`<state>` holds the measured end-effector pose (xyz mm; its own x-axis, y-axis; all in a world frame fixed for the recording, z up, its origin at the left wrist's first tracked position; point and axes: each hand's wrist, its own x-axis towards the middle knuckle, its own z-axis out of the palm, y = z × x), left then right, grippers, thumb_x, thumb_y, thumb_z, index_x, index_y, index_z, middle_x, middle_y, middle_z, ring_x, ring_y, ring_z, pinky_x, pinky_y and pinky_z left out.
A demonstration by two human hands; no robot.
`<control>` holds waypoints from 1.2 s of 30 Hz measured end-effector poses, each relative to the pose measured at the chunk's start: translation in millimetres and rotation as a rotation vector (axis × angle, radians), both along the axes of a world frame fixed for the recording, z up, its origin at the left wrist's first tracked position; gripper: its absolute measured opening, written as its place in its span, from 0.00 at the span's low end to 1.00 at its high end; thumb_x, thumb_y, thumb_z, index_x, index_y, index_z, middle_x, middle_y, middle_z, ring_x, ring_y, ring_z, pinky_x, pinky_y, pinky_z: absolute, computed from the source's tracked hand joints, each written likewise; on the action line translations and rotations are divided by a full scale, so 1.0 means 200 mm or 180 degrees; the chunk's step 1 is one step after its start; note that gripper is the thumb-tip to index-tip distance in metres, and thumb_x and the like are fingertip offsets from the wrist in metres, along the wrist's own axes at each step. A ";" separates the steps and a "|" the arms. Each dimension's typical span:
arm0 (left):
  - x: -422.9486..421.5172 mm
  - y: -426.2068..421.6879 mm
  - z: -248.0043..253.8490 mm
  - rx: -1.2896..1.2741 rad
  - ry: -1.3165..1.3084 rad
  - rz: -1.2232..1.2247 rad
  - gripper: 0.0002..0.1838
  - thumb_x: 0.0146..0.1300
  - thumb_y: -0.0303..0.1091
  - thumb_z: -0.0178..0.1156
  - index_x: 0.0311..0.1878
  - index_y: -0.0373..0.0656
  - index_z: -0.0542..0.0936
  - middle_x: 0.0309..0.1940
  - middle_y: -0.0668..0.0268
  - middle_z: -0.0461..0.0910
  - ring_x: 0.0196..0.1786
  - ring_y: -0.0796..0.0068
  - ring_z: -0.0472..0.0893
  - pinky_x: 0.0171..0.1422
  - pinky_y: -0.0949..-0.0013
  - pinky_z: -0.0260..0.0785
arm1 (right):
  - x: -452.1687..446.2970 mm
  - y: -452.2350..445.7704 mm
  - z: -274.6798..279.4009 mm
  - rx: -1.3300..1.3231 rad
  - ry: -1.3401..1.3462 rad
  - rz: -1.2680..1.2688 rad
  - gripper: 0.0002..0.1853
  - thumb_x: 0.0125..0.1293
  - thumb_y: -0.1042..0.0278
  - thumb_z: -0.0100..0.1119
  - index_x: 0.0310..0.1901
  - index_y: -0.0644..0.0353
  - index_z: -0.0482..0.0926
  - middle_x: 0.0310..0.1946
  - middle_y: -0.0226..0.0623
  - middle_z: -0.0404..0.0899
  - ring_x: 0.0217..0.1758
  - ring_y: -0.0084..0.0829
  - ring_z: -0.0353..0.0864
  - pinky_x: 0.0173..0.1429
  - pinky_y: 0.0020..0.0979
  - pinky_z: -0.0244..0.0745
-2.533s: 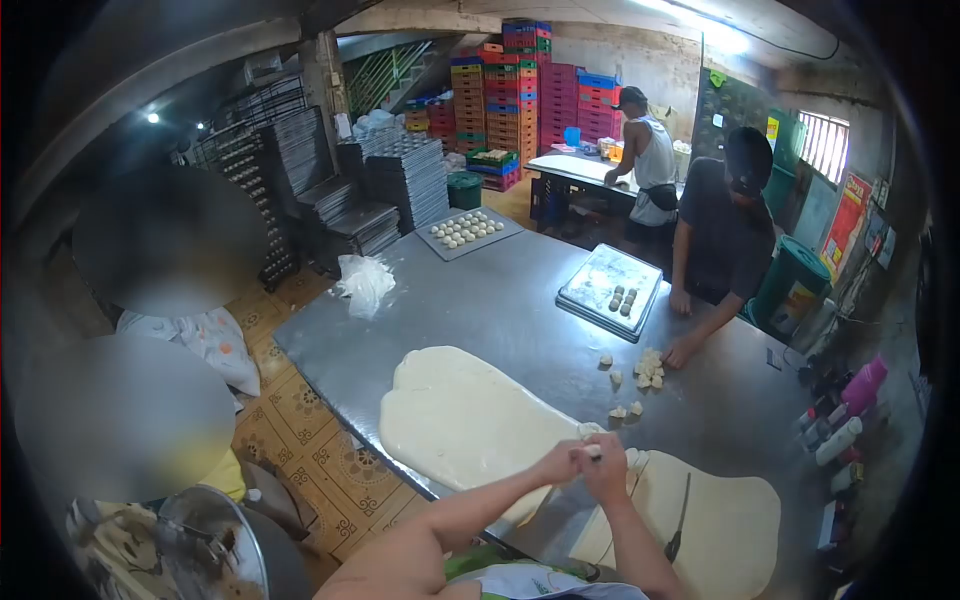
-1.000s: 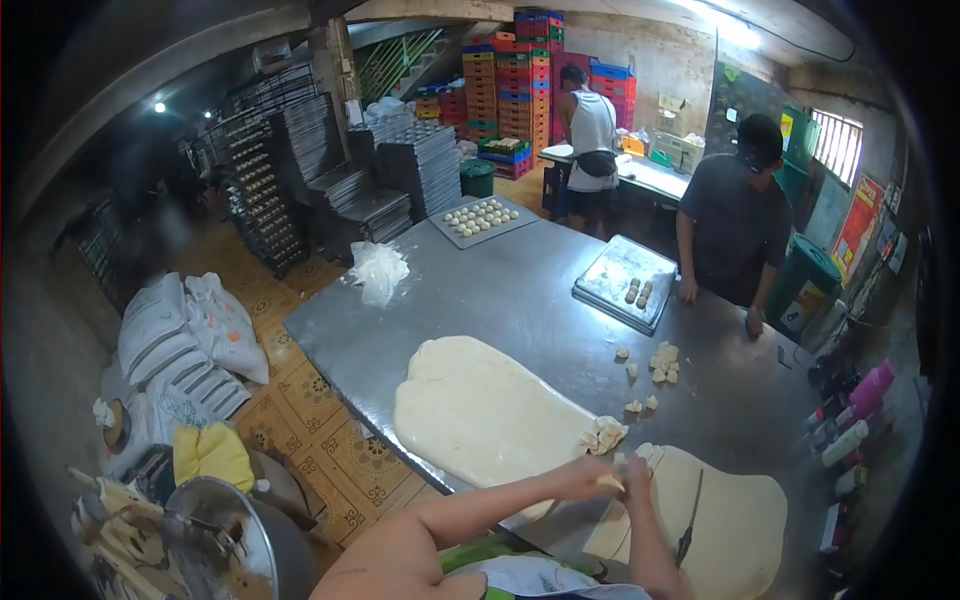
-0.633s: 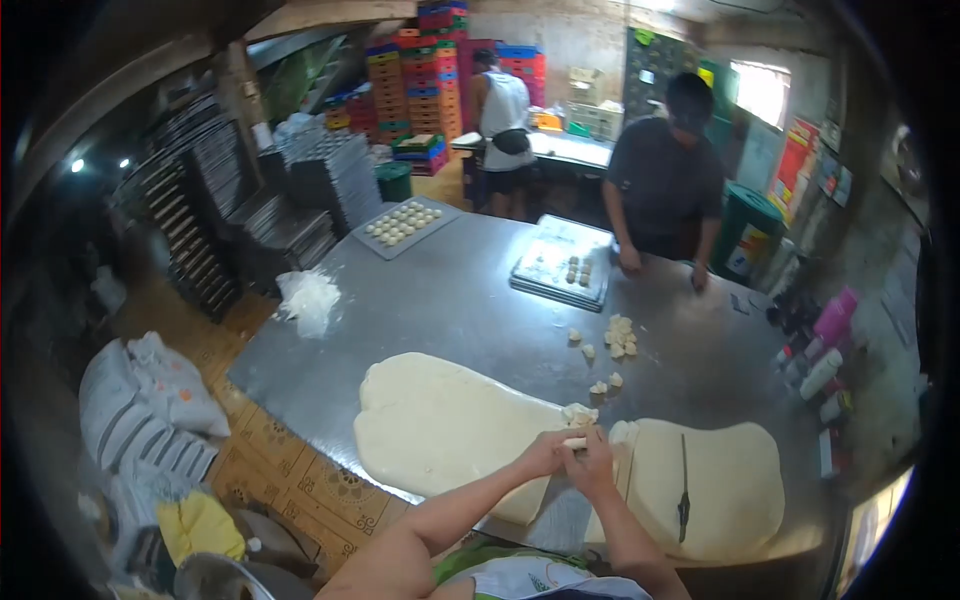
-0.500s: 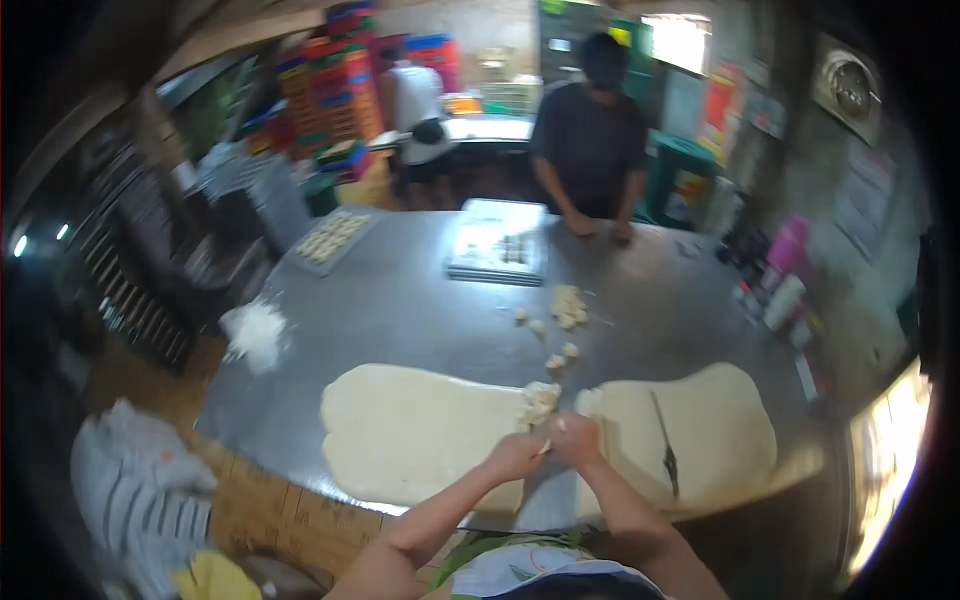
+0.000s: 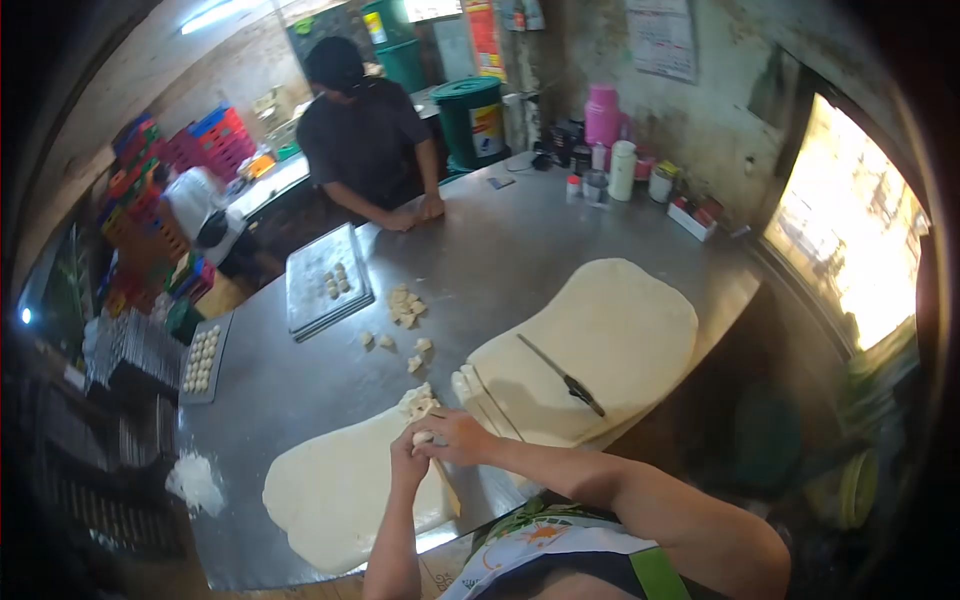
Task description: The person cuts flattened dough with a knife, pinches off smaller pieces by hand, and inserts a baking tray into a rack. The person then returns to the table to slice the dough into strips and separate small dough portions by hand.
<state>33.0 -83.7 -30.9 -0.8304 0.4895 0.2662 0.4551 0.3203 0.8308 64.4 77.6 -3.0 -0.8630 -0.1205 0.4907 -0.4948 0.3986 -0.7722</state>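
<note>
At the left edge of the grey sheet-metal table (image 5: 250, 420) sits a white powdery heap (image 5: 195, 484); farther back, a grey rectangular tray (image 5: 190, 396) carries rows of smooth, round dough balls (image 5: 204, 358). To the right, a stack of flat silvery metal trays (image 5: 318, 262) bears a few small rounded lumps (image 5: 336, 281). The left dough slab (image 5: 345, 490), broad, pale and smooth with rounded corners, has its long axis running from near left to far right.

Above its right end, the left hand (image 5: 405, 460) curls its fingers around a small, pale, rounded dough piece (image 5: 423, 437), whose long axis is concealed. The right hand (image 5: 462, 438) meets it from the right, fingers bent over the piece; whether they pinch it cannot be told. Just beyond lies a ragged dough cluster (image 5: 418, 401).

Farther right, the right dough slab (image 5: 620, 320) points toward the far right, its near-left end cut into narrow parallel strips (image 5: 484, 402). A straight-bladed, dark-handled knife (image 5: 565, 376) lies across it, tip far left, handle near right.
</note>
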 end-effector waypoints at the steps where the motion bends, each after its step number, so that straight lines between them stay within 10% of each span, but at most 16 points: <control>1: 0.03 0.03 -0.04 -0.0324 0.0015 0.0159 0.15 0.63 0.21 0.56 0.52 0.39 0.81 0.37 0.56 0.85 0.41 0.55 0.85 0.45 0.62 0.76 | 0.00 0.04 -0.01 -0.0035 0.0000 -0.0119 0.17 0.62 0.51 0.63 0.41 0.58 0.79 0.40 0.48 0.80 0.46 0.50 0.80 0.49 0.45 0.75; 6: 0.22 0.17 0.13 -0.1644 0.0341 -0.0268 0.11 0.63 0.22 0.58 0.46 0.41 0.84 0.30 0.58 0.85 0.37 0.64 0.85 0.39 0.61 0.74 | -0.06 0.25 -0.24 0.0868 -0.1169 -0.0599 0.17 0.62 0.50 0.63 0.40 0.56 0.79 0.41 0.46 0.81 0.42 0.49 0.82 0.46 0.48 0.76; 9: 0.30 0.19 0.18 -0.0406 -0.0392 -0.0496 0.11 0.63 0.22 0.58 0.48 0.38 0.82 0.32 0.59 0.85 0.37 0.69 0.85 0.39 0.64 0.74 | -0.07 0.30 -0.34 0.1261 -0.1540 -0.0802 0.18 0.61 0.49 0.63 0.41 0.56 0.80 0.43 0.45 0.81 0.43 0.49 0.82 0.48 0.47 0.76; 11: 0.18 0.18 0.14 0.0680 -0.0249 0.0090 0.16 0.62 0.20 0.58 0.54 0.35 0.79 0.32 0.62 0.84 0.33 0.73 0.82 0.38 0.68 0.73 | -0.07 0.27 -0.34 0.0958 0.0332 -0.1087 0.19 0.62 0.48 0.62 0.42 0.56 0.80 0.45 0.44 0.81 0.47 0.47 0.82 0.51 0.45 0.75; 16: 0.18 0.18 0.12 0.0333 0.0451 0.0533 0.20 0.63 0.18 0.53 0.60 0.31 0.76 0.34 0.64 0.84 0.35 0.77 0.81 0.39 0.71 0.73 | 0.06 0.25 0.02 0.0032 -0.0915 0.0542 0.19 0.58 0.49 0.66 0.42 0.56 0.81 0.43 0.45 0.81 0.49 0.47 0.81 0.54 0.43 0.74; 19: 0.07 0.07 0.14 0.0170 -0.1685 0.0162 0.22 0.62 0.18 0.51 0.60 0.33 0.77 0.33 0.64 0.85 0.34 0.73 0.82 0.37 0.68 0.74 | 0.06 0.14 -0.04 -0.0309 -0.0382 0.0372 0.17 0.60 0.52 0.64 0.42 0.56 0.80 0.42 0.44 0.80 0.47 0.48 0.80 0.52 0.44 0.74; 23: 0.03 0.02 -0.16 -0.0651 0.0239 -0.0433 0.12 0.63 0.27 0.57 0.49 0.40 0.82 0.32 0.54 0.84 0.28 0.58 0.82 0.34 0.66 0.74 | 0.01 0.05 -0.29 0.0090 -0.0824 -0.0606 0.16 0.59 0.52 0.63 0.41 0.55 0.80 0.37 0.48 0.80 0.42 0.50 0.81 0.47 0.45 0.75; 25: 0.05 0.05 0.02 -0.1536 -0.1006 -0.0601 0.05 0.63 0.29 0.61 0.40 0.39 0.81 0.31 0.51 0.81 0.30 0.56 0.81 0.38 0.65 0.74 | -0.05 0.12 -0.37 0.0865 -0.1451 -0.0638 0.19 0.59 0.49 0.63 0.41 0.57 0.80 0.36 0.51 0.81 0.42 0.50 0.82 0.47 0.44 0.75; 29: 0.06 0.07 0.19 0.0010 -0.0824 -0.1023 0.08 0.62 0.29 0.64 0.28 0.38 0.79 0.24 0.63 0.79 0.29 0.70 0.80 0.40 0.69 0.72 | -0.10 0.17 -0.44 0.1076 -0.1961 -0.0944 0.23 0.58 0.52 0.66 0.48 0.61 0.78 0.43 0.53 0.80 0.43 0.51 0.82 0.46 0.43 0.76; 32: -0.24 -0.17 -0.02 -0.0417 -0.1096 -0.0647 0.13 0.55 0.33 0.70 0.40 0.38 0.78 0.38 0.57 0.80 0.39 0.58 0.81 0.47 0.63 0.74 | -0.03 0.13 -0.30 0.0182 -0.1158 -0.0722 0.34 0.56 0.60 0.70 0.62 0.64 0.70 0.53 0.56 0.75 0.48 0.52 0.80 0.51 0.46 0.76; 34: -0.34 -0.29 -0.12 -0.1006 -0.0740 0.0072 0.27 0.48 0.35 0.75 0.49 0.39 0.73 0.48 0.52 0.75 0.47 0.51 0.79 0.51 0.58 0.73 | 0.05 0.10 -0.33 -0.0189 -0.2906 -0.0501 0.48 0.53 0.66 0.74 0.72 0.63 0.55 0.67 0.59 0.61 0.58 0.57 0.76 0.59 0.48 0.74; 36: -0.41 -0.31 -0.22 -0.1308 -0.0612 0.0435 0.34 0.45 0.37 0.78 0.54 0.39 0.71 0.53 0.50 0.72 0.51 0.48 0.78 0.52 0.56 0.73 | 0.06 0.00 -0.43 0.0162 -0.2703 -0.0635 0.50 0.52 0.65 0.74 0.73 0.62 0.53 0.69 0.59 0.57 0.60 0.58 0.73 0.61 0.47 0.73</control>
